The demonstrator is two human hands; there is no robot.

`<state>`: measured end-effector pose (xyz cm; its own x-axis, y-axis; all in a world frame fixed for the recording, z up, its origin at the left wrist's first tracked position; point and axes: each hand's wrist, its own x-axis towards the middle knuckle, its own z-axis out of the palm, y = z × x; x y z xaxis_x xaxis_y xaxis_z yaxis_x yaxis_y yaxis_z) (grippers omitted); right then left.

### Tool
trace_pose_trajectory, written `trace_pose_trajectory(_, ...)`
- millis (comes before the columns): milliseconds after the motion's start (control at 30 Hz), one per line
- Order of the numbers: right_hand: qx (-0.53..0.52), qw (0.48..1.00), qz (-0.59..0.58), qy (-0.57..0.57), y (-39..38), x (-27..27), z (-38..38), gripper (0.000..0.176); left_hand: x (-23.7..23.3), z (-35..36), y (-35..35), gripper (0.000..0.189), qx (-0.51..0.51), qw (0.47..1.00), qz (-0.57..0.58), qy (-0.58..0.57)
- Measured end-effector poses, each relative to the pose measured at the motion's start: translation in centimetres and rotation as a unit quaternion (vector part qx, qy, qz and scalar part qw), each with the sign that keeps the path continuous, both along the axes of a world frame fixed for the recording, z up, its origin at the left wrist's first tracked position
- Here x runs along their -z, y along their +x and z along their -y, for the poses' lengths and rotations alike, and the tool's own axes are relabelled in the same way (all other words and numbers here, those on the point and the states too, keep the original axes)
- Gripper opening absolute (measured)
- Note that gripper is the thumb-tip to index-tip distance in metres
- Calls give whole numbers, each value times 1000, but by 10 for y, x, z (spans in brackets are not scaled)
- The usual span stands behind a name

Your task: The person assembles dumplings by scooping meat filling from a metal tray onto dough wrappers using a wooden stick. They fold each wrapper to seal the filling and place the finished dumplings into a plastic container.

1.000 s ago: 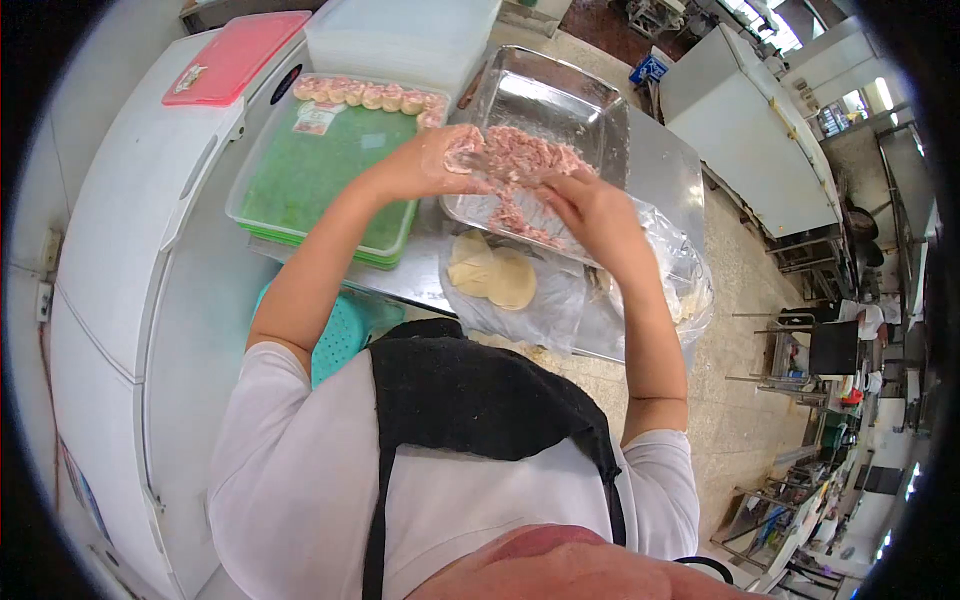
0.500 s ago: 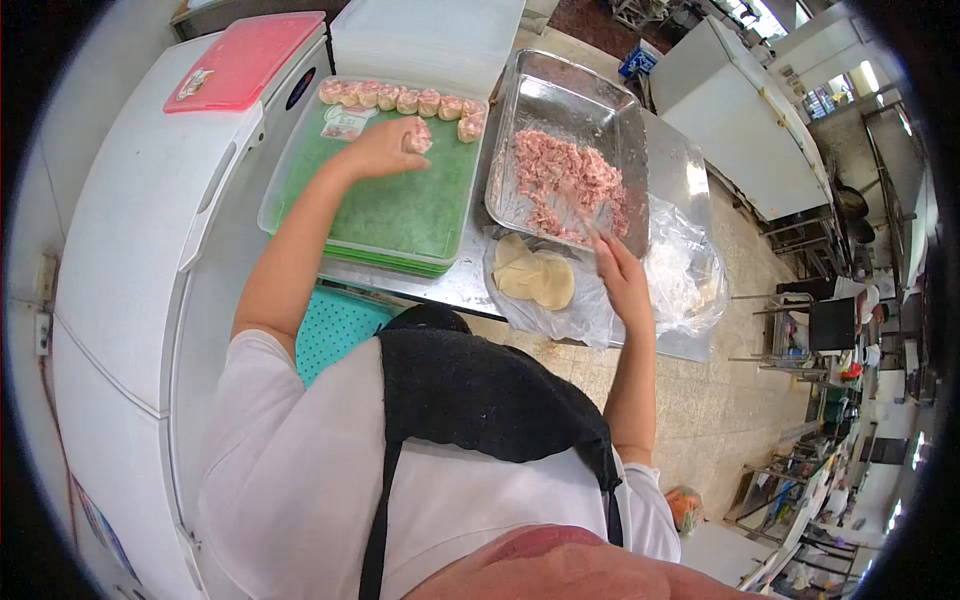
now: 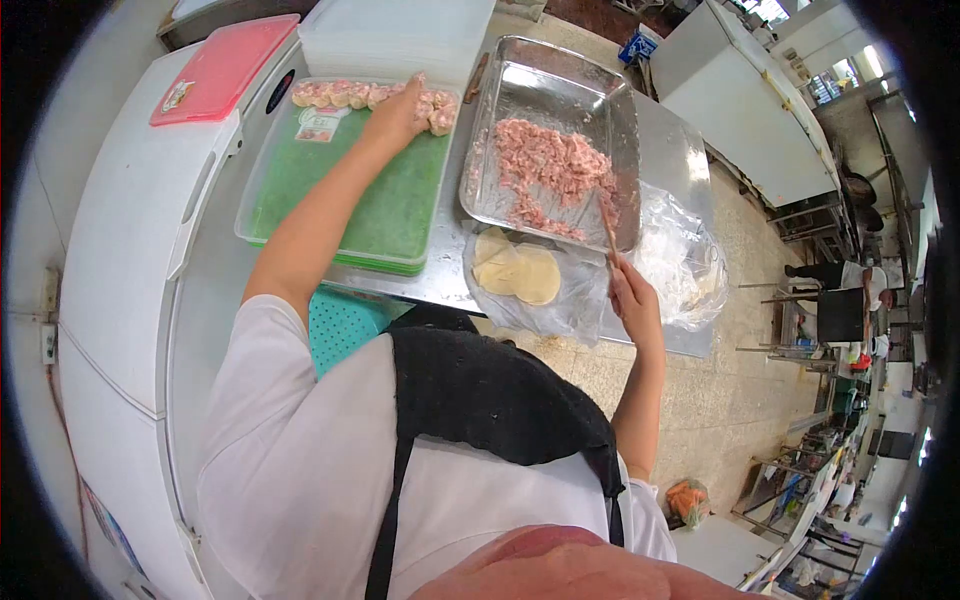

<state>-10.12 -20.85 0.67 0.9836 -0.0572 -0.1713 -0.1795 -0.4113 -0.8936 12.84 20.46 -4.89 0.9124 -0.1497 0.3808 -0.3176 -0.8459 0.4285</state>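
Observation:
My left hand (image 3: 400,113) reaches to the far edge of a clear tray with a green liner (image 3: 340,200). It rests on the row of filled dumplings (image 3: 345,95) there, fingers closed around one at the row's right end. My right hand (image 3: 630,295) is near the table's front edge and holds a thin wooden stick (image 3: 607,232) that points into the metal pan (image 3: 545,80) of pink minced meat (image 3: 545,165). A few round dough wrappers (image 3: 515,268) lie on clear plastic between the pan and my body.
A red-lidded box (image 3: 225,68) sits on a white chest freezer (image 3: 120,260) at left. White lids (image 3: 400,35) are stacked behind the tray. A crumpled plastic bag (image 3: 685,260) lies right of the pan. Steel tables and distant people fill the right side.
My left hand left the meat pan, carried a filled dumpling over the green tray and set it at the far row. My right hand drew back toward me with the stick.

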Motion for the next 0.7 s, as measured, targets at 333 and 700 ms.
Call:
trace_pose_trajectory(333, -217, 746, 178, -603, 123, -19, 81, 21, -83, 77, -100, 39, -39, 998, -31, 46)
trace_pose_trajectory(700, -377, 752, 185, -508, 149, 0, 57, 16, -3, 184, -204, 25, -8, 981, -195, -16)
